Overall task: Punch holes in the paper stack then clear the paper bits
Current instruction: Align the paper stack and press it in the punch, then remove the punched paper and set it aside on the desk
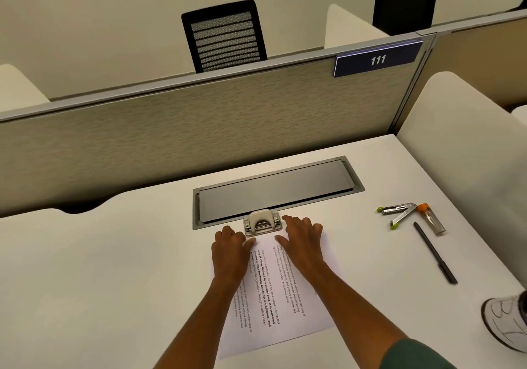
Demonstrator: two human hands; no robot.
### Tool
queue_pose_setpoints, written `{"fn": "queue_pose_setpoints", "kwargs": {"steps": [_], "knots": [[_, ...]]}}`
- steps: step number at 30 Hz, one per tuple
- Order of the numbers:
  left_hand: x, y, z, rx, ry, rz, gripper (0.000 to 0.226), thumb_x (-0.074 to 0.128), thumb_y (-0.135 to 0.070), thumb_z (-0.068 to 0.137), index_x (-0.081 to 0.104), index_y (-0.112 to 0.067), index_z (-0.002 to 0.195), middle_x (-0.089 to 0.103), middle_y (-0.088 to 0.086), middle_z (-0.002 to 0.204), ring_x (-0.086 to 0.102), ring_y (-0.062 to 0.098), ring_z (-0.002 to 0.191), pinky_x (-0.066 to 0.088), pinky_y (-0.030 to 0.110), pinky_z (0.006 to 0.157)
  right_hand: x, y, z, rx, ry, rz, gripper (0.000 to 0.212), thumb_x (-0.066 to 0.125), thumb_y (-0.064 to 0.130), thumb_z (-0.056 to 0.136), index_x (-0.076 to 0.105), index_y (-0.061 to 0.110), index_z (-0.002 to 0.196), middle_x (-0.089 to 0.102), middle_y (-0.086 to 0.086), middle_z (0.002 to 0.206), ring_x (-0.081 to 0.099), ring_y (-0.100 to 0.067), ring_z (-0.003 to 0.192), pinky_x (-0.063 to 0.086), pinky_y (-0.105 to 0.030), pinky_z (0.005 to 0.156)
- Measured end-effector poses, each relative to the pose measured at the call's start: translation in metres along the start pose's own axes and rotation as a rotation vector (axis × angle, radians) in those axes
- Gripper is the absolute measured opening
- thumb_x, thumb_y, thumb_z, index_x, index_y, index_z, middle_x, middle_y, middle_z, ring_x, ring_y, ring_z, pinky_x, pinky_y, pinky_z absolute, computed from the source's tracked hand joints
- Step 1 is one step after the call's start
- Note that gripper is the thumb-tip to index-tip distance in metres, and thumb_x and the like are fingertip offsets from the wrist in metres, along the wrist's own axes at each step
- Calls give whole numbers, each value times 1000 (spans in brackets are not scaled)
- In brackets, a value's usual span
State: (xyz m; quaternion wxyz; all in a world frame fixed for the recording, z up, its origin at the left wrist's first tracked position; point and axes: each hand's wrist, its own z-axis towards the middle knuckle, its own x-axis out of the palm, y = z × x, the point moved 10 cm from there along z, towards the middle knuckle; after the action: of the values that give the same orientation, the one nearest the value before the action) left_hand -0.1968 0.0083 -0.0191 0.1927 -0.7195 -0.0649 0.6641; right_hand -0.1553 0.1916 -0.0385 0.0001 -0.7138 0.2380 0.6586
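Left hand (pixel 229 250): we see it palm down on the paper stack (pixel 273 291), near the stack's far left corner; fingers loosely bent, tips pressing the sheet, thumb reaching toward the hole punch (pixel 259 223). It grips nothing.

Right hand (pixel 302 240): palm down on the far right part of the same stack, fingers spread fairly wide and nearly straight, thumb lying inward on the sheet. It grips nothing either.

Paper stack: printed sheets lying flat on the white desk (pixel 114 283), turned slightly, far edge pushed into the mouth of the hole punch.

Hole punch: small, beige lever over metal base, standing between the two hands, its back touching the rim of the grey cable hatch (pixel 279 189).

Open room: we note bare desk to the left of the stack; to the right, bare surface between the stack and a black pen (pixel 435 253), a staple remover (pixel 397 213) and an orange-capped tube (pixel 430 219). The partition (pixel 199 129) closes the far side.

Hard to make out: both forearms cover parts of the print; how many sheets the stack holds we cannot tell. A white shoe (pixel 507 320) is cut off at the right edge.
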Motion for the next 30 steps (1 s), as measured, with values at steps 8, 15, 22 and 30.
{"fn": "queue_pose_setpoints", "kwargs": {"steps": [8,15,22,30], "knots": [[10,15,-44,32,135,3,64,58,-69,80,56,-29,131,49,-4,124,44,13,113,40,28,99,11,1,-38,-14,31,30,47,42,41,99,34,27,143,53,3,136,47,-19,119,30,-38,99],[5,25,-85,31,154,51,71,65,-68,75,54,-30,133,43,-4,121,40,13,112,36,27,98,15,3,-82,-42,66,45,51,44,29,99,28,27,147,49,3,141,45,-18,124,29,-37,104],[4,31,-119,-2,157,91,68,63,-68,76,53,-29,131,42,-5,118,39,14,112,37,30,98,20,8,-119,-76,63,57,52,43,22,98,28,27,148,44,3,144,42,-18,126,27,-37,105],[-5,47,-150,-45,146,159,64,62,-70,74,56,-26,120,43,-3,117,40,16,110,37,31,93,31,22,-145,-126,80,86,56,46,17,96,28,28,148,47,4,142,40,-19,126,26,-38,105]]}}
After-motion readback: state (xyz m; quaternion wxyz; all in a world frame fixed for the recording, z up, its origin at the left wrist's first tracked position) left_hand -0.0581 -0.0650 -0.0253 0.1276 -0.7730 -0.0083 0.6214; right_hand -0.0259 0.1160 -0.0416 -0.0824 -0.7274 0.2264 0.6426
